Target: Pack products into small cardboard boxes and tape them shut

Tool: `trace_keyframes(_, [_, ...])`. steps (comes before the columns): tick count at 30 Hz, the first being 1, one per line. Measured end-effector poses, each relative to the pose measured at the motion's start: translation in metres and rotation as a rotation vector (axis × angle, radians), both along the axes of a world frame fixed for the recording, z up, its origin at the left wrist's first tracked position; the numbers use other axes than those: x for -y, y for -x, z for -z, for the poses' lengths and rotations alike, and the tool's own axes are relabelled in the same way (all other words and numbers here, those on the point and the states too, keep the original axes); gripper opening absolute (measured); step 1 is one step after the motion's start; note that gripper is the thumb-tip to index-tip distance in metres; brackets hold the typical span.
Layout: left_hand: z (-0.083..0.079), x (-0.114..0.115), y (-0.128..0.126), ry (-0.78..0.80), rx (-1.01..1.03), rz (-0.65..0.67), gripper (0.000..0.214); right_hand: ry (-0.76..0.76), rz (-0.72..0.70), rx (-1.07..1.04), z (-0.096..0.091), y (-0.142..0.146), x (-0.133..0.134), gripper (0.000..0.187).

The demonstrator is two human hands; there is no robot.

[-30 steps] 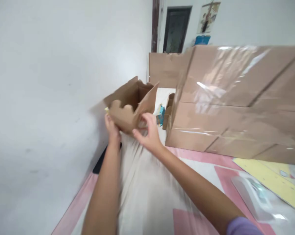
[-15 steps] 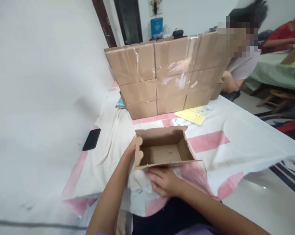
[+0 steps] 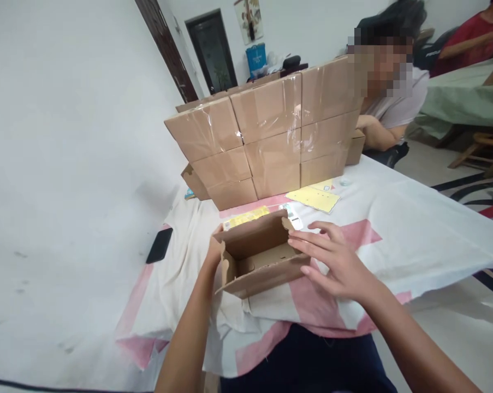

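Observation:
An open-topped cardboard box [image 3: 266, 275] stands on the cloth-covered table in front of me, its inside bare. My left hand [image 3: 214, 248] grips the box's left end; its fingertips are hidden behind the cardboard. At the right end, my right hand [image 3: 332, 259] has its fingers spread, the tips touching the side flap and the edge. Just behind the box lie a yellow printed strip [image 3: 246, 217] and a small white packet [image 3: 292, 216].
A tall wall of taped cardboard boxes [image 3: 271, 142] stands across the table, with a person [image 3: 393, 114] behind its right side. Yellow paper sheets [image 3: 314, 199] lie at its foot. A black phone [image 3: 160, 245] is at the left, near the white wall [image 3: 66, 164].
My right hand has moved from the box's near side to its right end, and its fingers have spread. The box has turned slightly. The view has tilted.

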State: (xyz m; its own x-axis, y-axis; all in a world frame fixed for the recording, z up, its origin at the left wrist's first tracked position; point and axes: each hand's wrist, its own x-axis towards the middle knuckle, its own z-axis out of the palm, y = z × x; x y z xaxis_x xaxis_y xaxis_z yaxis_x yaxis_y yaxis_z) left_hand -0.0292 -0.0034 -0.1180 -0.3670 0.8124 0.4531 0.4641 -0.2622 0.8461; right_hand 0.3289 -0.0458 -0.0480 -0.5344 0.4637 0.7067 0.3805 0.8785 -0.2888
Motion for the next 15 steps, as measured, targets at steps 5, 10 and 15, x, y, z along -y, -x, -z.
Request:
trace_keyframes(5, [-0.053,0.038,0.037,-0.212,0.158,-0.174,0.066,0.112,-0.097,-0.042,0.005,0.001,-0.022,0.038])
trace_keyframes(10, [-0.117,0.085,0.027,-0.305,0.165,-0.132,0.082,0.11,-0.225,-0.151,0.01,0.019,-0.028,0.032])
trace_keyframes(15, [-0.124,0.088,-0.03,-0.032,-0.201,0.145,0.058,-0.018,-0.063,-0.538,0.028,0.037,-0.033,0.021])
